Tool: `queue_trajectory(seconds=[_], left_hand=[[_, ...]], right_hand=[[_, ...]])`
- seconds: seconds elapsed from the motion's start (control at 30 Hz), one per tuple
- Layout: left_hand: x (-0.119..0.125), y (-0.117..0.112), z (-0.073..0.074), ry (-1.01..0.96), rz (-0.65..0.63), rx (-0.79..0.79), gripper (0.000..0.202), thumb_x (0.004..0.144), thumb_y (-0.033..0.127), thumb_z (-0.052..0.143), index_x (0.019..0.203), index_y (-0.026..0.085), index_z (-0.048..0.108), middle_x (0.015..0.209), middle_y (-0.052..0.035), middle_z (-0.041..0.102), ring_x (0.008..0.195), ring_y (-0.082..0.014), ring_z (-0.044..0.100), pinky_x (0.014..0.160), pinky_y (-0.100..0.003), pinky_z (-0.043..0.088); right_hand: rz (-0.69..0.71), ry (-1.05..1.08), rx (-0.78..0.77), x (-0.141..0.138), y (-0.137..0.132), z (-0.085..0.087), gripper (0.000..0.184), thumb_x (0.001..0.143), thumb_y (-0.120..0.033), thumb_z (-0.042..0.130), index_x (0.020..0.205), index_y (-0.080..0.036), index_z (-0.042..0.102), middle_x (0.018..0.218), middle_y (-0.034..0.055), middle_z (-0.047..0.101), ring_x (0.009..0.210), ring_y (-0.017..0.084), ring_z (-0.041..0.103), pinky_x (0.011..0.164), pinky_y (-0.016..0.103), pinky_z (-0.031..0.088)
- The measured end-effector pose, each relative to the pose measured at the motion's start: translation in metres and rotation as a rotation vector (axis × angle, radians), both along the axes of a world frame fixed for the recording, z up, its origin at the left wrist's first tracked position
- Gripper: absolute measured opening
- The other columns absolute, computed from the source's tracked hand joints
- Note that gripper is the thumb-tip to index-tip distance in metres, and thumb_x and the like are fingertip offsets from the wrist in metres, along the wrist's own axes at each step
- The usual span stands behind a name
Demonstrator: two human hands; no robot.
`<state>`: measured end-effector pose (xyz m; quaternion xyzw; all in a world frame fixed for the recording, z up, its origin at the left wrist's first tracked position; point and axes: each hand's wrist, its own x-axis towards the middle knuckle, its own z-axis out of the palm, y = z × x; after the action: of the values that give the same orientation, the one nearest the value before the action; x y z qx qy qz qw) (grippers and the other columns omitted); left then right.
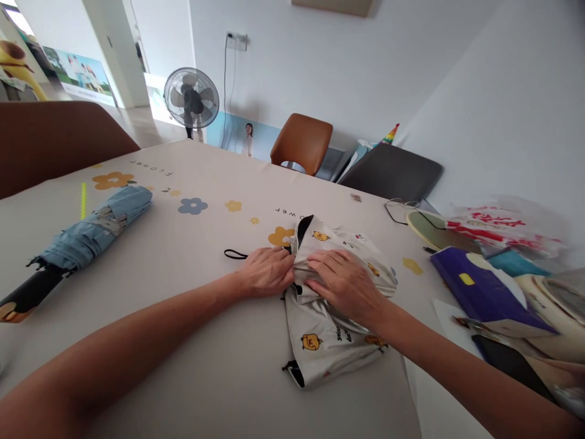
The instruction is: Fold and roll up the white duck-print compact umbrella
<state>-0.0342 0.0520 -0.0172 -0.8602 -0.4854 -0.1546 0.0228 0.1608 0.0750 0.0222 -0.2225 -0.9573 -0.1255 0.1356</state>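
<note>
A white folding umbrella (320,360) printed with yellow ducks lies loosely bunched on the table, its black lining showing at the edges. My left hand (267,272) is closed on the umbrella's gathered end, and a black wrist strap loop (235,253) sticks out beside it. My right hand (350,286) rests on the canopy from the right, with fingers bent over a fold of the cloth and the thumb below them. The handle is mostly hidden under my left hand. Farther left, a blue folded umbrella (98,228) with a black handle lies apart from both hands.
The table (192,366) wears a pale flower-printed cover. Along its right side are a purple pouch (484,289), a plastic bag (507,222), eyeglasses (397,210), a round green-rimmed item (434,230) and a dark phone-like slab (512,366). Chairs (302,143) and a fan (192,99) stand beyond.
</note>
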Motion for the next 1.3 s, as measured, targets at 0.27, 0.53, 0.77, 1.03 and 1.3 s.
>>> queue_trajectory(seconds=[0.27,0.53,0.77,1.03,1.3], left_hand=[[0.002,0.0,-0.003,-0.133,0.092,-0.033,0.033,0.089,0.042,0.034,0.111,0.019,0.043,0.091,-0.0043,0.062,0.083,-0.0184,0.059,0.071,-0.029,0.043],[0.001,0.0,-0.004,-0.033,0.026,0.032,0.025,0.091,0.031,0.03,0.106,0.025,0.049,0.077,-0.0013,0.059,0.076,-0.0159,0.057,0.065,-0.026,0.04],[0.0,0.003,-0.01,-0.063,-0.003,0.062,0.037,0.09,0.048,0.03,0.108,0.024,0.052,0.082,-0.0023,0.061,0.078,-0.0174,0.056,0.066,-0.028,0.041],[-0.001,0.006,-0.015,-0.107,-0.018,0.071,0.042,0.089,0.051,0.029,0.104,0.024,0.057,0.084,-0.0041,0.064,0.082,-0.0162,0.058,0.063,-0.025,0.041],[-0.001,0.003,-0.011,-0.091,-0.017,0.065,0.043,0.089,0.051,0.029,0.105,0.022,0.057,0.085,-0.0042,0.065,0.081,-0.017,0.057,0.062,-0.026,0.04]], right_hand=[[-0.017,0.027,-0.198,0.004,0.008,-0.013,0.034,0.085,-0.027,0.051,0.117,-0.016,0.047,0.115,0.0096,0.06,0.109,0.021,0.053,0.1,0.041,0.036],[-0.089,0.02,-0.292,0.0,0.009,-0.018,0.06,0.082,-0.033,0.051,0.134,-0.012,0.028,0.13,0.0168,0.047,0.123,0.027,0.041,0.1,0.046,0.036],[-0.117,0.044,-0.493,0.002,0.01,-0.014,0.076,0.075,-0.036,0.058,0.138,-0.014,0.022,0.137,0.0176,0.04,0.124,0.028,0.04,0.099,0.046,0.036],[-0.55,0.471,-0.514,0.039,0.066,0.041,0.031,0.08,-0.034,0.05,0.105,-0.017,0.059,0.109,0.0082,0.063,0.103,0.022,0.057,0.087,0.036,0.044],[-0.703,0.397,-0.929,0.06,0.115,0.022,0.024,0.062,-0.039,0.067,0.068,-0.015,0.064,0.07,0.001,0.065,0.07,0.017,0.058,0.064,0.026,0.043]])
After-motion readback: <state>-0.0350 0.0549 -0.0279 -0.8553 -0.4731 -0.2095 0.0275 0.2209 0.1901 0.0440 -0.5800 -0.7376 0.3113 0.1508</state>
